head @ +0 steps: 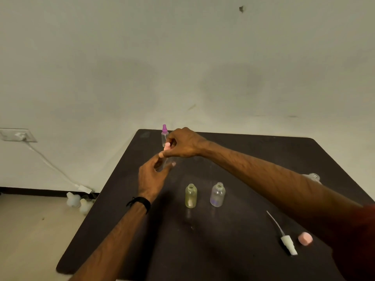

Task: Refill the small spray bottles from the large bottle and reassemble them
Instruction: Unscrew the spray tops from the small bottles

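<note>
Wall [182,57]: pale, marked in places, filled the upper half of the view; a socket plate [17,135] sat low on its left with a white cable [52,167] running down to the floor [30,230].

Table [223,240]: dark, rounded corners, set against the wall.

Right hand [183,144]: reached over the far left part of the table, fingers curled, pinching a pink spray top [167,146] between thumb and fingertips.

Left hand [153,175]: just below the right one, fingers curled round a clear small bottle [165,163] held above the table, the pink top at its upper end. A black band [142,201] circled the wrist.

Large bottle [313,177]: clear, open neck, at the right edge of the table, mostly hidden behind the right forearm.

White objects [78,201]: on the floor beside the table's left edge, too blurred to identify.

Yellowish bottle [191,196]: small, uncapped, upright near the table's middle.

Purplish bottle [218,194]: small, uncapped, upright just beside the yellowish one, to its right.

Capped bottle [164,135]: clear with purple spray top, upright at the far edge, behind the right hand.

White sprayer [288,244]: lying flat on the near right, its thin tube pointing away.

Pink cap [305,238]: lying just beside the sprayer's head.
</note>
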Tool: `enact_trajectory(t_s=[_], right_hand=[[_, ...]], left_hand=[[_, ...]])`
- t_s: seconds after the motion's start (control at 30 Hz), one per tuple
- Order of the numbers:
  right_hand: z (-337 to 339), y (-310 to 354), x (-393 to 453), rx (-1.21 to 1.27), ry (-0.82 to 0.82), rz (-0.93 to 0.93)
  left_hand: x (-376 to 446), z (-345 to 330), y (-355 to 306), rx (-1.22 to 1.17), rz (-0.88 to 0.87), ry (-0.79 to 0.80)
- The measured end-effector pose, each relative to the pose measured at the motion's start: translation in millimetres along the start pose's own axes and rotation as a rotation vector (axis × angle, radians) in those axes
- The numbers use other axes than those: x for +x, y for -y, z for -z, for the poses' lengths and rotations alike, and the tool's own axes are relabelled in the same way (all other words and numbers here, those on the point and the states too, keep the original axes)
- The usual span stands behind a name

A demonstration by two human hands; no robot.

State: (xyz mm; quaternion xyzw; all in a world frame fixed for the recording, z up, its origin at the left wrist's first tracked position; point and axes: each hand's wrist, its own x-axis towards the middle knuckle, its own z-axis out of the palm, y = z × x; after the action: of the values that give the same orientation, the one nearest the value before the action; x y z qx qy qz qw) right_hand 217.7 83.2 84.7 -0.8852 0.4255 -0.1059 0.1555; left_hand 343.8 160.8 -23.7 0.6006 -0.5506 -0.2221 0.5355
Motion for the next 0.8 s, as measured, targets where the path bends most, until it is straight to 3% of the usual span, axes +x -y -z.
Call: enact_trajectory(t_s=[0.13, 0.5, 0.8], right_hand=[[0, 22, -28, -0.070, -0.031, 0.004], [-36, 50, -77, -0.220, 0.101, -0.047], [-48, 57, -73, -0.293, 0.279, 0.108]], left_hand=[[-31, 15, -7, 0.040, 0.015, -0.027], [-103, 4, -11, -0.012, 0.171, 0.043], [-111, 13, 2, 0.001, 0.220, 0.093]])
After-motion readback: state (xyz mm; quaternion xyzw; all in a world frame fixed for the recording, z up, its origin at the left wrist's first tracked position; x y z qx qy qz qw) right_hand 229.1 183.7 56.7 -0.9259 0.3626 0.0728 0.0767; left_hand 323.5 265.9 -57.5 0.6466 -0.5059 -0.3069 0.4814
